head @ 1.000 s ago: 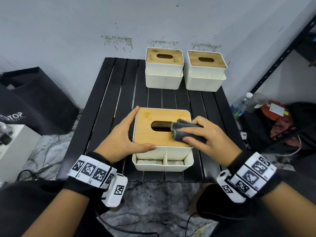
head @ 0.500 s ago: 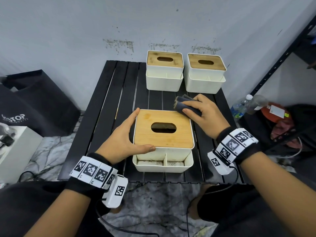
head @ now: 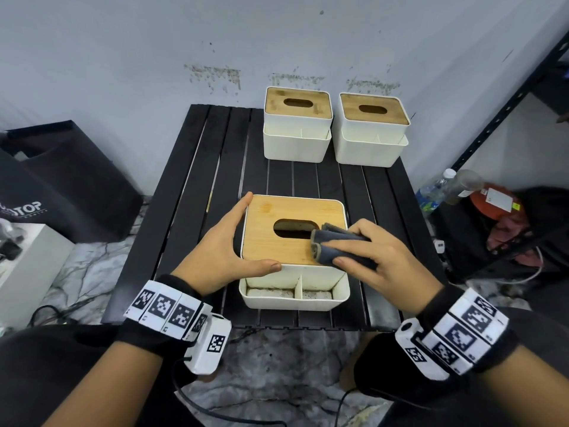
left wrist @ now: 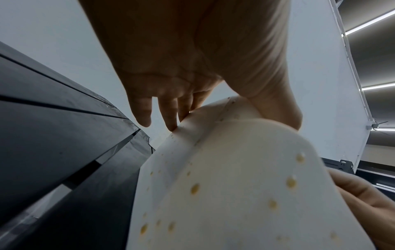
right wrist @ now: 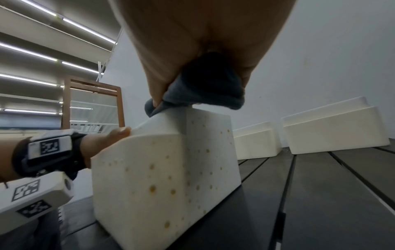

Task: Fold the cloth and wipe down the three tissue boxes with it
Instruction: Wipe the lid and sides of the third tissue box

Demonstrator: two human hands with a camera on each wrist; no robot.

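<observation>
So the cloth (head: 337, 246) is already folded into a small dark wad, that part looks done. The right hand (head: 377, 260) has its fingers curled over it, thumb pinching the near edge, and presses it onto the wooden lid of the near box (head: 294, 241), right beside the lid's slot at the right front corner. The right wrist view shows the wad hanging over that top corner too.

The left hand (head: 220, 251) just steadies the box: fingers straight along the left side, thumb laid flat across the front edge, not really gripping anything.

My guess is we're on box 1 of 3. The 2 far boxes (head: 297, 131) sit side by side at the back of the table (head: 197, 192), well apart from both hands. Can't tell from here if they've been wiped. The near box's white sides show yellowish spots in both wrist views, so I'd say the sides still need a pass.

Hard to see: the lid area under the right hand, the far and right faces of the near box, and whatever is inside the slot (just dark). The front compartments look grimy but blurry. The left wrist view is mostly palm and box wall.
</observation>
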